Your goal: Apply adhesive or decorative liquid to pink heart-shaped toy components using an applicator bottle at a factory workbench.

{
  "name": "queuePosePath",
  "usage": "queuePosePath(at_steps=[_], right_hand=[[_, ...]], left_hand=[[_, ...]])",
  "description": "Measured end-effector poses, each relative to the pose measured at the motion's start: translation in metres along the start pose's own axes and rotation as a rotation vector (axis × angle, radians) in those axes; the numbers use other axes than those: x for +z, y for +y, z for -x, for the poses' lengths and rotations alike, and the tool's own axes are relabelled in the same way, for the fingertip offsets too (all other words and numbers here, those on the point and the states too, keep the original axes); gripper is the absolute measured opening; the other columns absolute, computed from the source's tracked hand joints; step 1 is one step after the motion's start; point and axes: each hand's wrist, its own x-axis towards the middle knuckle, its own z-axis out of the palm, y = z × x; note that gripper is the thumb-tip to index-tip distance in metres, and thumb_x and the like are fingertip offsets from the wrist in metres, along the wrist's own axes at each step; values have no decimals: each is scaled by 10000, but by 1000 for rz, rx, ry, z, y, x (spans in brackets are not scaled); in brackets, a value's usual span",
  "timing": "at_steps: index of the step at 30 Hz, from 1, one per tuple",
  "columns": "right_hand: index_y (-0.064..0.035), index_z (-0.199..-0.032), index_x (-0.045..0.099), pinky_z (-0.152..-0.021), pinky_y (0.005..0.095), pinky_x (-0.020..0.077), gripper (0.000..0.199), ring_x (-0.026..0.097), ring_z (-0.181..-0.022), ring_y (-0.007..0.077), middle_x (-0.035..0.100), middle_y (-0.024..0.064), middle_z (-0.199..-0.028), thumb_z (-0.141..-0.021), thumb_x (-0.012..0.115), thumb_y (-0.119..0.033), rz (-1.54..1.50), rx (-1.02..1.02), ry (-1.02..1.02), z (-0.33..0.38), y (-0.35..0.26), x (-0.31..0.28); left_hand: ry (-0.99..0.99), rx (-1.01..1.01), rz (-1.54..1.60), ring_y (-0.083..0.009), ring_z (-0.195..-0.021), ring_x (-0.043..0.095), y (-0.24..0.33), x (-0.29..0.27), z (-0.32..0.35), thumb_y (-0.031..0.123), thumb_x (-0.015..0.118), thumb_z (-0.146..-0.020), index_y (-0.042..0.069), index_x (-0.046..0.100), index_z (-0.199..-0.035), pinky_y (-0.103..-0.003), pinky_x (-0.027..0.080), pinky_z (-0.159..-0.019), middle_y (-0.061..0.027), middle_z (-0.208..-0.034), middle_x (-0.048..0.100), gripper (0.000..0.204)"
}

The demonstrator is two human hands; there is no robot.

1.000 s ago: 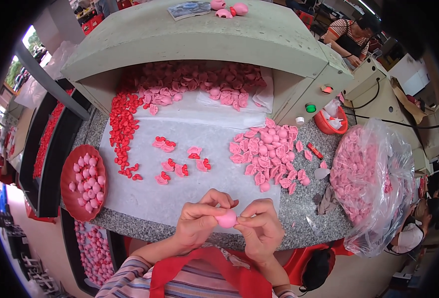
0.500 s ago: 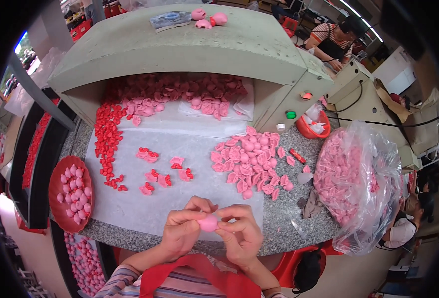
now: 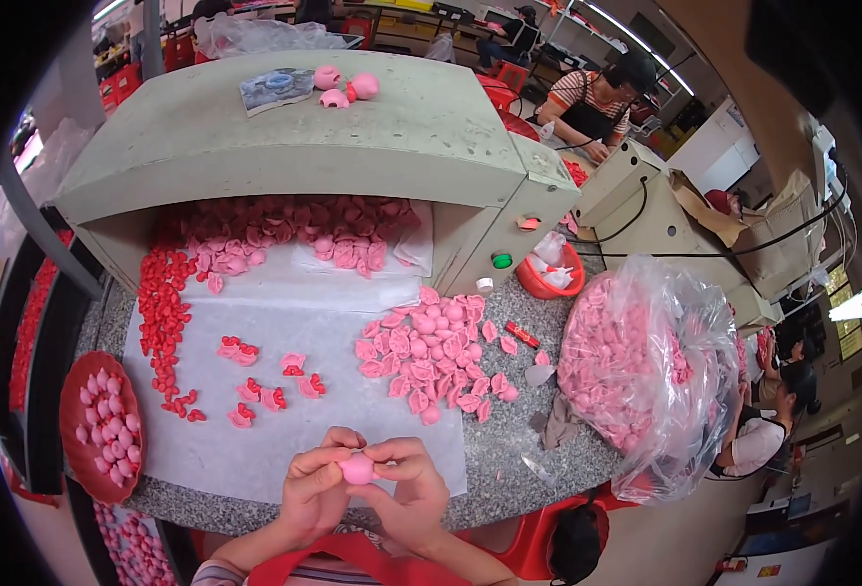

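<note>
The pink ball (image 3: 357, 470) is small, round, smooth and matte, apparently soft plastic or rubber. It sits above the near edge of the counter (image 3: 509, 459), pinched between both hands. The left hand (image 3: 312, 488) grips it from the left with curled fingers closed on it; the right hand (image 3: 413, 483) closes on it from the right, thumb and forefinger pressed to its surface. The two hands touch around the ball.

Just beyond the hands, a translucent white sheet (image 3: 285, 332) covers the speckled grey stone counter. On the sheet lie a few pink-and-red assembled pieces (image 3: 270, 391), a strip of small glossy red parts (image 3: 163, 313) along its left side, and a loose pile of pink shell-shaped halves (image 3: 431, 356) at its right. A round red tray (image 3: 72, 459) of finished pink balls rests at the left edge. A clear, crinkled plastic bag (image 3: 646, 371) full of pink parts stands at the right. A grey-green box-shaped machine hood (image 3: 285, 146) spans the far side.

Compared with the earlier frames, the hands remain together at the counter's near edge with the ball pinched between them; the piles on the sheet lie unchanged.
</note>
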Motion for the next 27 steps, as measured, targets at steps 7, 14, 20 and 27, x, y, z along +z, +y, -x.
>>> queuePosePath(at_steps=[7,14,20,27], right_hand=[[-19,-818,517,-796,310,436,328,534,-898,198,546,124,-960,-591,730,84,55,51,-12,-11,-6,-5],[-16,-779,500,-777,305,454,327,543,-850,185,543,128,-930,-583,750,60,86,48,-36,-15,-4,-8],[-15,-770,509,-771,303,453,323,545,-841,180,546,126,-923,-578,762,44,69,51,-37,-17,-5,-11],[-28,-743,575,-674,276,432,281,562,-754,156,602,78,-791,-552,780,-29,348,219,-396,-57,-28,-40]], left_hand=[[9,-50,104,-198,-1028,456,-1,6,-9,57,544,-820,42,630,-999,-350,350,-908,-72,-1108,455,199],[28,-91,78,-214,-1124,380,1,1,-8,109,575,-814,110,652,-984,-349,337,-940,-55,-1095,464,187],[62,-64,-4,-230,-1049,462,1,-2,-5,58,564,-817,84,648,-975,-350,377,-908,-84,-1077,493,181],[-158,4,-1098,-170,-896,579,47,22,-22,20,706,-692,30,622,-952,-312,462,-805,-94,-915,605,274]])
